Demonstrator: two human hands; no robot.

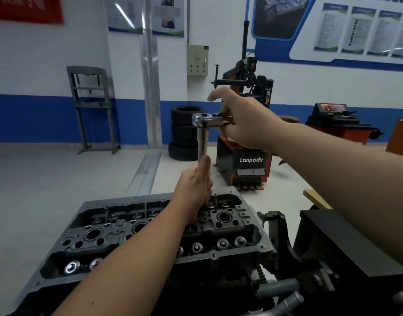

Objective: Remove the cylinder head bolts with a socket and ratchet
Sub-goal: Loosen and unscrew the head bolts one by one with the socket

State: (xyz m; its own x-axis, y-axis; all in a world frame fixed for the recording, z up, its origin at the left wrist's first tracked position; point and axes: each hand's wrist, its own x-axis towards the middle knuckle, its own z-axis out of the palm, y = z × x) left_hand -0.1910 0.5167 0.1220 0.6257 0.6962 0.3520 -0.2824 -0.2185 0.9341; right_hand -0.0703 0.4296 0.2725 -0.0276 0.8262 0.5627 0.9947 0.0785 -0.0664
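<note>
Socket (202, 142) upright, ratchet (210, 118) handle level

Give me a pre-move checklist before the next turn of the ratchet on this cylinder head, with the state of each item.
1. Right hand grips the ratchet handle: ok.
2. Left hand wraps the socket extension to steady it: ok.
3. Extension stands roughly upright over the cylinder head: ok.
4. Socket seated on a bolt: cannot tell, the left hand hides the lower end.
5. Ratchet head joined to the extension top: ok.
6. Ratchet direction set for loosening: cannot tell.
</note>
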